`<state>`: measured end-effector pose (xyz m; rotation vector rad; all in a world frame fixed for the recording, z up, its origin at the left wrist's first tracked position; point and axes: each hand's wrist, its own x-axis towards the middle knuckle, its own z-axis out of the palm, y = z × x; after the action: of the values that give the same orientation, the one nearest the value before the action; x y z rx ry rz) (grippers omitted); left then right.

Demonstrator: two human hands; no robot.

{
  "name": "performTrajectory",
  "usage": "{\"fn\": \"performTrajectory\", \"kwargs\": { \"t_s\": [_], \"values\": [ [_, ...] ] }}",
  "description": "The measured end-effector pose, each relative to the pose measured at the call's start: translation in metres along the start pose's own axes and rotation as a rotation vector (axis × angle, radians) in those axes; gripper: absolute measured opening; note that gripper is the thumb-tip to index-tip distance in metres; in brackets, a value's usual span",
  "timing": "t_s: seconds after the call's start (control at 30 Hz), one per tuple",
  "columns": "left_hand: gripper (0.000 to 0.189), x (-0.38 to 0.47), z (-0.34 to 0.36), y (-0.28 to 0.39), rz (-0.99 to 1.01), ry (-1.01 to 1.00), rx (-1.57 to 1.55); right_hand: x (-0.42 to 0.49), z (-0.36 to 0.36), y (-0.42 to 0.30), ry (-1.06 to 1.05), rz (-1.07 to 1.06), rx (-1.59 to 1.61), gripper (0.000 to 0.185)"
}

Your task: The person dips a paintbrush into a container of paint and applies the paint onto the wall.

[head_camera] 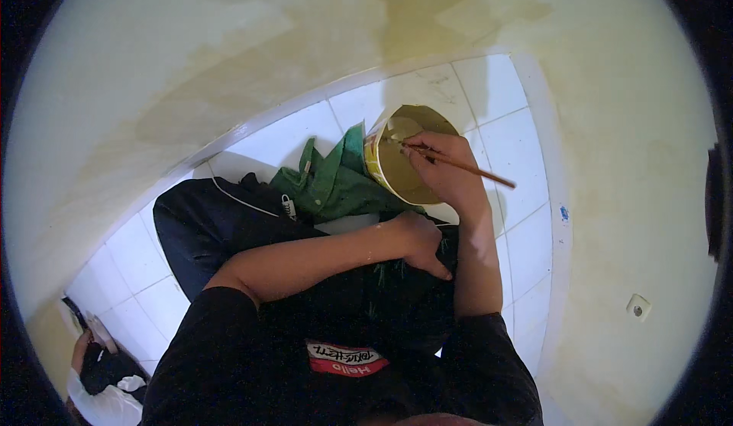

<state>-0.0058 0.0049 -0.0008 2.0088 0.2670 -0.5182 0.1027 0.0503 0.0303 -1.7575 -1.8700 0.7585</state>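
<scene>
My right hand (449, 165) pinches a thin brown wooden stick or handle (484, 175) over the mouth of a round plastic bucket (375, 160). The stick's inner end lies at my fingertips, near something pale inside the bucket that is too blurred to name. Across my lap reaches my left arm, and my left hand (421, 240) rests on the dark clothing with its fingers bent; whether it holds anything is not visible. A crumpled green cloth (343, 182) lies between my leg and the bucket.
Walls with yellowish, damp-looking patches (429, 19) meet the white tiled floor (515, 145) ahead and on the right. A wall socket (638, 308) sits on the right wall. At the lower left, another person (109, 386) is low near the wall, a hand at a dark object.
</scene>
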Motion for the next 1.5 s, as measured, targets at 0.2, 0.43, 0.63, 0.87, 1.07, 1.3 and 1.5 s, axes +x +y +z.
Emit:
{"fn": "performTrajectory", "kwargs": {
  "t_s": [0.2,0.43,0.63,0.87,1.07,1.3,1.5],
  "values": [
    [0.094,-0.003,-0.005,0.002,-0.016,-0.078,-0.041,-0.003,-0.005,-0.008,-0.050,0.095,0.225,0.012],
    [0.092,-0.005,-0.004,0.002,0.020,-0.016,-0.004,-0.004,-0.027,-0.004,0.135,0.309,0.626,0.009],
    [0.093,-0.002,-0.011,0.007,-0.052,-0.088,0.014,0.002,-0.018,0.015,0.132,0.431,0.990,0.011],
    [0.093,0.002,-0.020,0.021,-0.132,-0.136,0.040,-0.004,-0.020,0.012,0.154,0.413,1.015,0.013],
    [0.096,0.009,-0.005,0.009,-0.149,-0.098,0.011,-0.006,-0.027,0.007,0.146,0.363,0.933,0.027],
    [0.095,0.007,-0.023,0.027,-0.203,-0.187,0.046,-0.005,-0.025,0.007,0.162,0.414,0.947,0.048],
    [0.097,0.007,-0.020,0.025,-0.210,-0.152,0.051,-0.005,-0.027,0.010,0.175,0.409,0.956,0.052]
  ]
}}
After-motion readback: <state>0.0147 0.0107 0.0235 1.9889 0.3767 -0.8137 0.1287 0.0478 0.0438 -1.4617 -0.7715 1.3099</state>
